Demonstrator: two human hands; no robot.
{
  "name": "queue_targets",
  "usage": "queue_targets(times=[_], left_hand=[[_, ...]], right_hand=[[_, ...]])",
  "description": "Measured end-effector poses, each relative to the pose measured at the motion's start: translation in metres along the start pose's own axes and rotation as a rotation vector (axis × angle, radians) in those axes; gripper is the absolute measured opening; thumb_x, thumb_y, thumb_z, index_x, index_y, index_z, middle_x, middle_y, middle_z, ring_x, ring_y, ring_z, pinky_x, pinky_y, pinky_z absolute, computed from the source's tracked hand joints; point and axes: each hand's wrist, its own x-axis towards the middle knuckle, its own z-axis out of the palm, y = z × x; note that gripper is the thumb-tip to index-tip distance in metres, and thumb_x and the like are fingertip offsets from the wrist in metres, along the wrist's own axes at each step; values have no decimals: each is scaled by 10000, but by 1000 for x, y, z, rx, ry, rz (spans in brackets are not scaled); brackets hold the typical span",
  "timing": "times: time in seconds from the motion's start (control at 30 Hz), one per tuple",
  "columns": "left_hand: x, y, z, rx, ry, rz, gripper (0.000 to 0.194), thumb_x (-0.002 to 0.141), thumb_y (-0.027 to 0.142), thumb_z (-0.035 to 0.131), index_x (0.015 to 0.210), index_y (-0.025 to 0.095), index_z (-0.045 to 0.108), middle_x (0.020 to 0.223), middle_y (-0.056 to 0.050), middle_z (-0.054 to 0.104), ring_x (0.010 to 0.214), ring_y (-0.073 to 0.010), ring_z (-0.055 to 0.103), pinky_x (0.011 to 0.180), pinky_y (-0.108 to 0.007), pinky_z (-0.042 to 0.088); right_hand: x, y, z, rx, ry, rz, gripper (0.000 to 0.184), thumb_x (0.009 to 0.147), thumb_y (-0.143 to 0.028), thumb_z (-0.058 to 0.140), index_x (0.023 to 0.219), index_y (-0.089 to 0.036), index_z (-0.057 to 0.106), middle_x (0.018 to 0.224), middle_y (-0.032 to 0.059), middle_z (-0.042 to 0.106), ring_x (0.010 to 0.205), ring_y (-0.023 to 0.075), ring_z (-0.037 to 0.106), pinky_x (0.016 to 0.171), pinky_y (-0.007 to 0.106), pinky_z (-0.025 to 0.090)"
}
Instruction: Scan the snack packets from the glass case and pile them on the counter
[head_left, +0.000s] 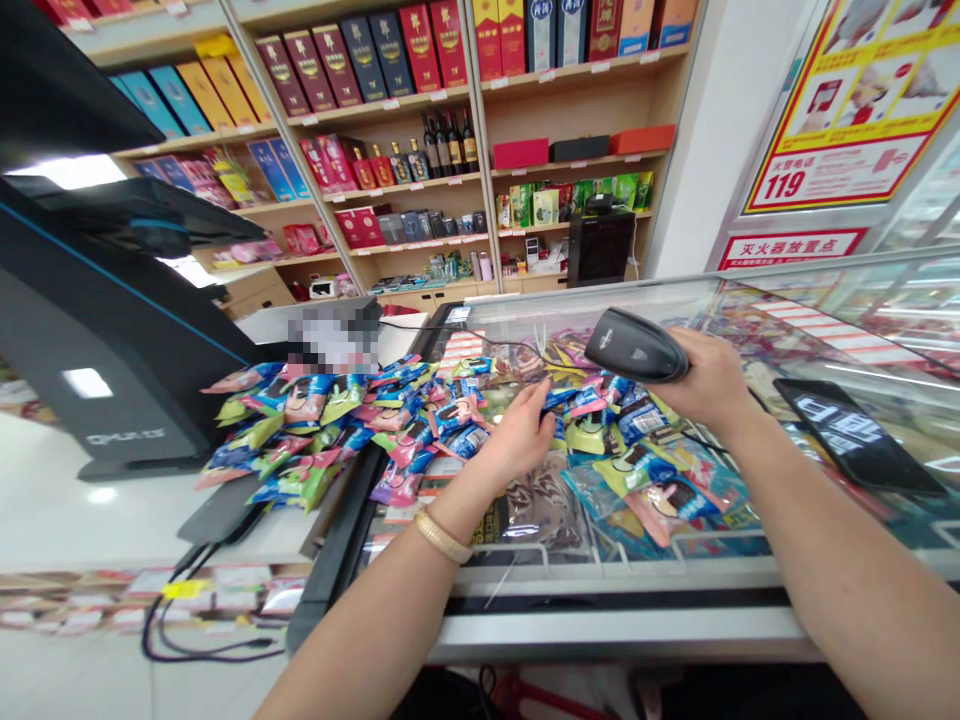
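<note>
My right hand is wrapped around a black handheld barcode scanner, held above the glass freezer top with its head pointing left. My left hand reaches into the small snack packets lying on the glass; its thumb and forefinger close on the edge of a blue packet. Part of that packet is hidden by the fingers and its neighbours. More packets in pink, green and blue lie under the scanner. A large heap of similar packets spreads to the left, across onto the white counter.
A black phone showing large digits lies right of my right arm. On the left stands a dark checkout terminal, with a flat black device and cables beside it. Shelves of boxes and bottles line the back wall.
</note>
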Motion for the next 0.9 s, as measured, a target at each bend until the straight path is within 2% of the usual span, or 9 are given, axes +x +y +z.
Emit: queue_targets(times=[0.1,0.2,0.37,0.47,0.6,0.7,0.77,0.83,0.9], left_hand=[[-1,-10,11,-78,-96,-37,500,723,111,670,1209,211,727,1506,-119,579,1535,-317,364,1303,-480,190],[2,-16,18,-158,-189,-32,581,724,119,641,1289,245,699,1555,-72,544,1562,-301,312,1307,-495,157],[4,-10,23,-68,-245,60,757,717,118,606,1461,255,565,1634,-62,441,1580,-295,265,1303,-497,175],[4,3,14,39,-156,158,754,691,110,634,1435,219,586,1608,-118,461,1567,-314,293,1293,-494,213],[9,22,-20,148,118,208,565,652,86,674,1198,221,730,1388,-130,629,1391,-309,515,1250,-463,314],[17,29,-56,274,351,84,417,606,87,722,993,237,766,1140,-96,708,1229,-317,609,1192,-452,391],[20,30,-77,393,431,-51,352,589,110,753,912,253,758,972,-65,719,1100,-314,657,1150,-453,428],[20,28,-90,481,439,-164,303,561,137,792,830,267,744,840,-42,709,995,-313,678,1110,-450,455],[17,26,-95,554,391,-218,278,527,162,831,759,274,726,784,-42,704,963,-329,688,1078,-452,469]], right_hand=[[1,-1,-1,6,3,19,210,780,-443,643,746,-237,614,717,54,648,685,227,634,603,318,430],[1,-1,-1,7,7,24,203,760,-436,659,747,-240,607,729,57,663,695,233,644,617,324,449],[0,1,-1,18,30,7,216,762,-441,649,729,-236,588,737,60,670,691,238,658,618,329,458],[0,1,-2,20,28,-3,215,768,-442,635,731,-236,585,742,62,677,682,235,660,608,329,454],[1,1,-2,5,49,4,190,751,-418,631,717,-241,569,728,65,672,674,241,660,600,333,448],[0,1,-1,-2,71,15,175,748,-409,634,737,-242,582,739,67,677,688,242,662,606,333,451],[0,1,0,-9,66,22,184,757,-419,638,736,-244,586,733,63,672,687,239,657,604,331,447],[-1,1,0,-9,59,23,194,764,-426,644,732,-242,590,728,61,669,681,236,653,601,328,443],[-1,1,1,-1,58,13,191,761,-422,655,751,-239,603,745,64,679,685,236,656,609,328,447]])
